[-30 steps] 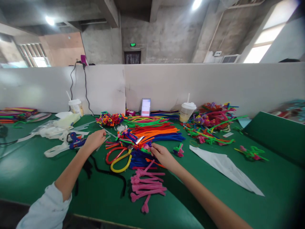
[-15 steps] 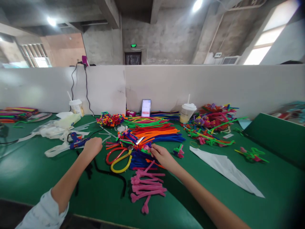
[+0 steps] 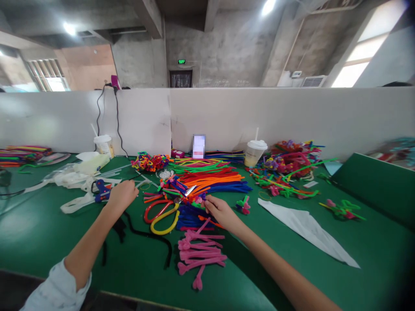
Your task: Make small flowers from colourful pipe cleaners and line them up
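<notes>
My left hand (image 3: 123, 194) is closed, its fingertips turned away, and what it grips, if anything, cannot be made out. Just behind it lies a blue glue gun (image 3: 102, 191), partly covered by the hand. With thumb and fingers pressed together, my right hand (image 3: 222, 211) pinches a small pink and purple pipe-cleaner piece (image 3: 200, 200). Scissors (image 3: 165, 216) with red and yellow handles lie between the hands, blades pointing up and right. Below the right hand are several pink pipe-cleaner pieces with heart-shaped ends (image 3: 201, 255).
Orange, red and blue pipe cleaners (image 3: 210, 179) cover the middle of the green table (image 3: 139, 276). Black strips (image 3: 145, 234) lie near the left forearm. Behind stand a phone (image 3: 199, 146) and two lidded cups (image 3: 256, 153). White paper (image 3: 304, 229) lies at right.
My left hand has shifted slightly up and to the left, covering more of the glue gun's front. The right hand stays about where it was, still pinching.
</notes>
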Demonstrator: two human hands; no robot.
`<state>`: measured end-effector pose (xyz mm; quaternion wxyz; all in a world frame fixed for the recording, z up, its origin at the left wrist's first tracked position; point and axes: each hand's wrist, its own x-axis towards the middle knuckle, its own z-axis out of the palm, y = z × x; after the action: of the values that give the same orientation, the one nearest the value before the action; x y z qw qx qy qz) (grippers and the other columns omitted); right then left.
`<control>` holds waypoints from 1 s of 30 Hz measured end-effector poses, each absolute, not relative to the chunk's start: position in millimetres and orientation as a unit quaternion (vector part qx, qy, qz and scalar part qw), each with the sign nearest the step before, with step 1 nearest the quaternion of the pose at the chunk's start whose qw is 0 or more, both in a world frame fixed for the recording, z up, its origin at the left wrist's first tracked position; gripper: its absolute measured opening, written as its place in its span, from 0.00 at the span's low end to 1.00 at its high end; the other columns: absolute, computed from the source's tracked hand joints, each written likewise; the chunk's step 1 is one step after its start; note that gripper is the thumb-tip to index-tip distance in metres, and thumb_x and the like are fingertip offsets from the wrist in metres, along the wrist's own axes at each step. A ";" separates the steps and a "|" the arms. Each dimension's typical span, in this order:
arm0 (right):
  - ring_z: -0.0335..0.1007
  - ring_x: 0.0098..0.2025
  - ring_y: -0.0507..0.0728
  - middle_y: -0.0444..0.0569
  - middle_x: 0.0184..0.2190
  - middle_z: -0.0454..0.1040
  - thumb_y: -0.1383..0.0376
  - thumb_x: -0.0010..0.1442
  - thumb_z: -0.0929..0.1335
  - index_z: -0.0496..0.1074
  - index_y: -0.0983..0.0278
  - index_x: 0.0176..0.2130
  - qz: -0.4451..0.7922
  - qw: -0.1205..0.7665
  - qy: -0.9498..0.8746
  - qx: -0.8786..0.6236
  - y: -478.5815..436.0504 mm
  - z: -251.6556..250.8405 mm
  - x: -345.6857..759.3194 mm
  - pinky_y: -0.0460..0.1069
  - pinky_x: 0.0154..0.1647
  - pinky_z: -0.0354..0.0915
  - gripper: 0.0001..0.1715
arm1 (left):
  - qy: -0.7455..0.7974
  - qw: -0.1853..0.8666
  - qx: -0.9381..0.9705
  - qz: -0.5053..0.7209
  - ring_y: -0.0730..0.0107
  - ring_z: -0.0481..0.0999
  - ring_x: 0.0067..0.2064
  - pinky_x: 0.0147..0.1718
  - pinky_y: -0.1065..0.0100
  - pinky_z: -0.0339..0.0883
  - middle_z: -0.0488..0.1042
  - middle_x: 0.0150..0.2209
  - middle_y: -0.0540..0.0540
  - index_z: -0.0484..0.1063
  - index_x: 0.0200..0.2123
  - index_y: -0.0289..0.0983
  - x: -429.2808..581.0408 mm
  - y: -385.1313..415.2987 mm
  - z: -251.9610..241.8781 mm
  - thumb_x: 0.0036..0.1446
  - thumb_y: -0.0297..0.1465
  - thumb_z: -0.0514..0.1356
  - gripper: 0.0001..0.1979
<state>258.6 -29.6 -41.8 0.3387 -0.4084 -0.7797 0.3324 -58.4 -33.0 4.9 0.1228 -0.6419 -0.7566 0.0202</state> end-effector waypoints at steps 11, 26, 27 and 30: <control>0.58 0.24 0.51 0.43 0.20 0.61 0.63 0.58 0.55 0.60 0.63 0.26 0.337 0.340 -0.781 -0.401 -28.2 -42.9 258.4 0.46 0.28 0.55 0.12 | -0.760 0.167 -0.625 -0.058 0.59 0.74 0.36 0.28 0.68 0.61 0.74 0.33 0.41 0.67 0.31 0.34 -57.9 -35.9 14.6 0.55 0.32 0.45 0.12; 0.58 0.24 0.51 0.42 0.20 0.61 0.64 0.58 0.55 0.60 0.63 0.26 0.340 0.341 -0.779 -0.401 -28.5 -42.1 257.7 0.45 0.27 0.55 0.12 | -0.696 0.281 -0.587 -0.304 0.62 0.74 0.30 0.26 0.70 0.60 0.74 0.29 0.44 0.65 0.35 0.35 -59.7 -19.1 28.2 0.57 0.36 0.48 0.12; 0.58 0.24 0.51 0.42 0.20 0.60 0.65 0.58 0.55 0.61 0.63 0.26 0.341 0.341 -0.779 -0.401 -28.6 -42.0 257.8 0.45 0.27 0.55 0.12 | -0.690 0.281 -0.578 -0.333 0.63 0.74 0.30 0.27 0.70 0.60 0.74 0.28 0.45 0.65 0.34 0.35 -60.0 -17.5 29.2 0.57 0.37 0.49 0.12; 0.58 0.24 0.50 0.42 0.20 0.60 0.65 0.58 0.55 0.61 0.64 0.26 0.342 0.339 -0.778 -0.403 -28.8 -42.2 258.3 0.45 0.27 0.55 0.13 | -0.673 0.273 -0.548 -0.414 0.64 0.74 0.32 0.30 0.70 0.62 0.74 0.28 0.45 0.65 0.34 0.35 -60.1 -14.8 34.3 0.56 0.37 0.50 0.11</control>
<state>258.3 -28.8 -42.2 0.3395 -0.4030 -0.7779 0.3424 -60.1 -14.8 34.3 0.2731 -0.5484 -0.6730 -0.4144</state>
